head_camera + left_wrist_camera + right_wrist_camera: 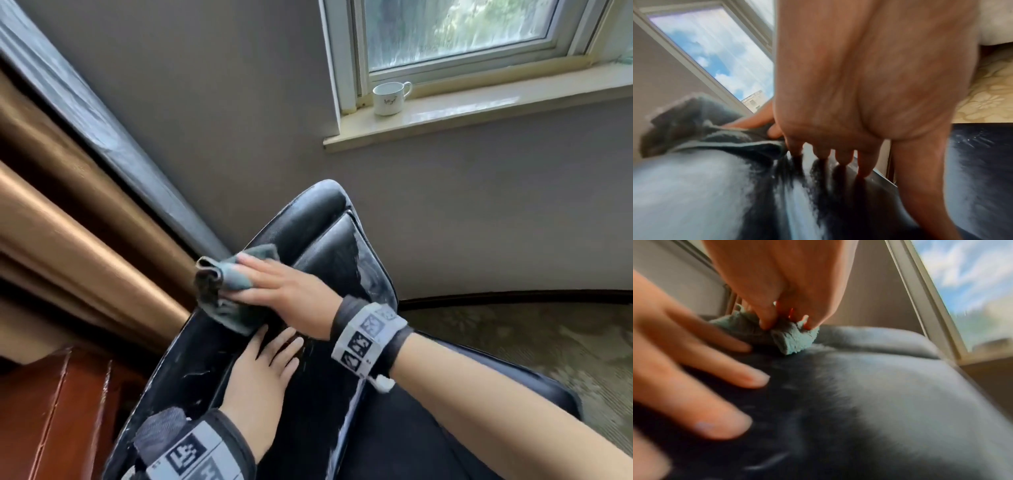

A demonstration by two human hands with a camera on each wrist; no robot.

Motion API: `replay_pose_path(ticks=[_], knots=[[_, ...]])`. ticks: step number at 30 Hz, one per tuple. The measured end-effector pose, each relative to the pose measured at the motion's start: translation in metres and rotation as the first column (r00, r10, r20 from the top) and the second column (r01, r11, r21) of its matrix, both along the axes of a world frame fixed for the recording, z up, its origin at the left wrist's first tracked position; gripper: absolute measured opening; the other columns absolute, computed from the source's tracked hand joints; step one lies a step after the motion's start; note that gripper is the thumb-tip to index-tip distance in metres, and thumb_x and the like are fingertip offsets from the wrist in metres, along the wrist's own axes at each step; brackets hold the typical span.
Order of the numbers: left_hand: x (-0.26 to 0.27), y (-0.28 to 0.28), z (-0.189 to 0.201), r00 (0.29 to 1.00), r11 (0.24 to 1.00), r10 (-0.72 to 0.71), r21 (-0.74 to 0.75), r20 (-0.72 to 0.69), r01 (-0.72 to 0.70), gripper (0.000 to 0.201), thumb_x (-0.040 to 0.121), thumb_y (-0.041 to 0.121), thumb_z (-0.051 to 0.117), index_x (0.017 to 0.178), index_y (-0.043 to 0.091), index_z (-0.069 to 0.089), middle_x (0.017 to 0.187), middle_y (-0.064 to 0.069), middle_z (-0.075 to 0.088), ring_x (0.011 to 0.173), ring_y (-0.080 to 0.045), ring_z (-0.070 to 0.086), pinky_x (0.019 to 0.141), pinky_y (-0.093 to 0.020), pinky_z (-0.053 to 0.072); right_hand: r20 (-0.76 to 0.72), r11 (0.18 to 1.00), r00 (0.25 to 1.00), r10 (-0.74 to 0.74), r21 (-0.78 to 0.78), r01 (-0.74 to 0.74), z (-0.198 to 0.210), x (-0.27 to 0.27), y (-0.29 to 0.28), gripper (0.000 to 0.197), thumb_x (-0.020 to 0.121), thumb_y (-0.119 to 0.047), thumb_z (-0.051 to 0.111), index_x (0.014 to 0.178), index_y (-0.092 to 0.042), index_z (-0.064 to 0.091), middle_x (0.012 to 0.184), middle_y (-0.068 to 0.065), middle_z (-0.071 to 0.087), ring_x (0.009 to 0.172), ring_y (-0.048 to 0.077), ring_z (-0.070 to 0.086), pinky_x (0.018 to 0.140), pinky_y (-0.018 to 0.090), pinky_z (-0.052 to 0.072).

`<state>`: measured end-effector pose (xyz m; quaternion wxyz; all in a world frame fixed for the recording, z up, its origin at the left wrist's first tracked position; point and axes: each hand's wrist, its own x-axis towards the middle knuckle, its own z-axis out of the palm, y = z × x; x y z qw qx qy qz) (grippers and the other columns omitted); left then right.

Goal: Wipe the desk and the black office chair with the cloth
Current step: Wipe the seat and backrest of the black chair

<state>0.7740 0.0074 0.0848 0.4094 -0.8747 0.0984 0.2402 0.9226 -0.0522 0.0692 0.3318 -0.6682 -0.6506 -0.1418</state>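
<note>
In the head view, the chair (318,236) is black, with smooth shiny leather that is cracked and flaking pale along its edges. Its padded back runs long from bottom left to top right, the rounded top toward the window (459,31). The cloth (222,291) is grey-blue, soft and crumpled, and lies on the left edge of the back. The right hand (284,287) presses on it with fingers nearly straight and together. The left hand (263,373) rests flat on the leather just below, fingers straight and a little apart. A white cup (388,97) stands on the sill (479,113).

In the left wrist view, the left fingertips (843,158) touch the glossy leather, slightly spread. The cloth (694,123) is folded with a pale hem.

In the right wrist view, the right fingers (766,319) curl down into the fuzzy cloth (793,340) and clamp it.
</note>
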Motion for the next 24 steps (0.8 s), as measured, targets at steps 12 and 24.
replay_pose_path(ticks=[12,24], knots=[[-0.096,0.060,0.022,0.981,0.905,-0.194,-0.379,0.028,0.190,0.058,0.099,0.015,0.019,0.094,0.032,0.074,0.102,0.009,0.072,0.136,-0.014,0.038,0.119,-0.036,0.003,-0.210,0.997,0.977,-0.042,0.047,0.053,-0.048,-0.107,-0.011,0.037,0.091,0.002,0.044,0.123,-0.008,0.060,0.149,0.012,0.034,0.146,0.016,0.006,0.119,0.032,0.010],[-0.086,0.094,0.083,0.885,0.722,0.178,-0.668,0.429,0.179,0.070,0.064,0.015,0.084,0.129,0.014,0.059,0.143,-0.003,0.046,0.129,-0.015,0.046,0.101,-0.019,0.036,-0.444,0.960,0.880,-0.166,0.133,0.248,-0.059,-0.129,-0.003,0.036,0.097,-0.008,0.032,0.123,-0.007,0.057,0.148,0.003,0.037,0.138,0.020,0.032,0.114,0.037,0.026]])
